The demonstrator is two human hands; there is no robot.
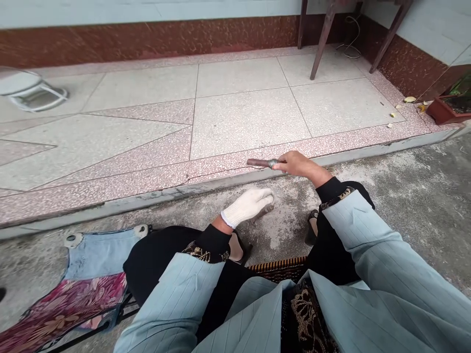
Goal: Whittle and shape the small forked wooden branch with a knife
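My right hand (294,163) is wrapped round a short brown rod-like tool (258,162) with grey wire wound about it. The tool's far end points left, above the edge of the raised tiled floor (252,122). My left hand (250,203), in a white knitted glove, is lower and to the left, over the grey concrete. Its fingers are together and curled. Just beneath them shows a dull brown stick-shaped piece (263,213); I cannot tell whether they grip it or it lies on the ground.
A folding seat of denim and floral cloth (99,250) stands at my left. Beneath me is a woven seat (279,264). On the tiled floor are a white stool (33,90) and a wooden table leg (323,44). A planter (443,112) sits at the right end.
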